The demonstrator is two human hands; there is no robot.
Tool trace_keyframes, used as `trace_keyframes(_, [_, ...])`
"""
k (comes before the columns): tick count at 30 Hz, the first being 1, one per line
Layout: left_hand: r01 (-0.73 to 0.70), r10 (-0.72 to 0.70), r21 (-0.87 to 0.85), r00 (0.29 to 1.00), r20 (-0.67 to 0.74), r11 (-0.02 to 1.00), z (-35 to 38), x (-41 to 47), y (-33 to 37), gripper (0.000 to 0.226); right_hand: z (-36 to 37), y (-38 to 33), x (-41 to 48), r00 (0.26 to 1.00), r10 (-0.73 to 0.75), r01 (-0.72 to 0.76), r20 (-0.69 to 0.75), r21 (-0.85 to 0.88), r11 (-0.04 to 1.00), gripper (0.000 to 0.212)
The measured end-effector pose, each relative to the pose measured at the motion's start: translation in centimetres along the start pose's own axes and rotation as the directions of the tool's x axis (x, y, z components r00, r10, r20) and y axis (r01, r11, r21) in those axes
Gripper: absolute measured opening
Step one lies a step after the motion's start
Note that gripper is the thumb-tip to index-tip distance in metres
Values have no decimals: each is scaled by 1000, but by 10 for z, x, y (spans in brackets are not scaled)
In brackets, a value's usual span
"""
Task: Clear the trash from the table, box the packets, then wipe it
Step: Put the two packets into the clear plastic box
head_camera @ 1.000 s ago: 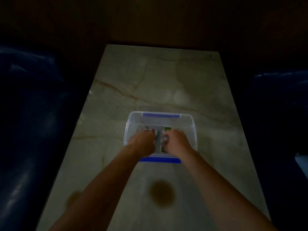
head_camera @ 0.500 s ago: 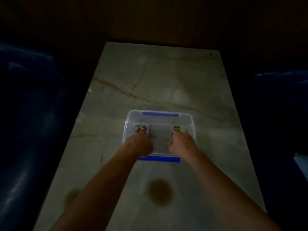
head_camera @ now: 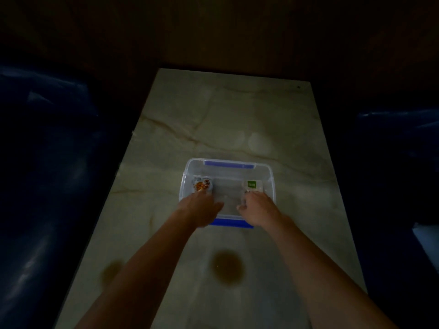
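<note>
A clear plastic box [head_camera: 270, 176] with blue clips stands mid-table. Two packets lie inside it: an orange-printed packet [head_camera: 202, 184] against the left wall and a white packet with a green label [head_camera: 252, 185] against the right wall. My left hand [head_camera: 202, 208] reaches over the near rim, its fingers closed on the near end of the orange packet. My right hand [head_camera: 259, 207] is curled on the near end of the green packet. The near parts of both packets are hidden under my hands.
The marble table [head_camera: 225, 119] carries a brown spill [head_camera: 228, 267] near me and a second stain [head_camera: 111, 271] by the left edge. Dark blue seats [head_camera: 47, 162] flank both sides. Something pale [head_camera: 427, 243] shows at the far right.
My hands were together at the box's middle. They have spread apart, carrying the orange packet to the left wall and the green packet to the right wall.
</note>
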State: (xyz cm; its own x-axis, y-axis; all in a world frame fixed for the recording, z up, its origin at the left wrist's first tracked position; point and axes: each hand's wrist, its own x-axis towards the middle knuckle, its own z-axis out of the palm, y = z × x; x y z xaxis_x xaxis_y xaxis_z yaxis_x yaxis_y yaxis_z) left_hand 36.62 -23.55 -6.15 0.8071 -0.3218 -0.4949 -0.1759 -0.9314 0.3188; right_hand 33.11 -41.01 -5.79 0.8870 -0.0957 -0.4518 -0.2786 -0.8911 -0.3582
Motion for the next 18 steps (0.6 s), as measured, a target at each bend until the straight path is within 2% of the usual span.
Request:
trace_keyframes(5, [-68,70,27,994,-79,997,-10,-40,3,30,-15,-6,-34,998,-60,61,-19,40,997,22])
trace_keyframes(10, [-101,99,1,980,-173,995,-8,-95,2,30,-26,-3,-85,996,-85,85,-10,-23,996,31])
trace_keyframes(14, [-49,60,94,991,-119,994,17,-135,-5,41,-18,17,-124,996,-77,79,36,-34,996,27])
trace_keyframes(18, [-2,5,53,998,-55,999,71,-167,-19,41,9,59,-156,999,-19,22,50,-71,997,29])
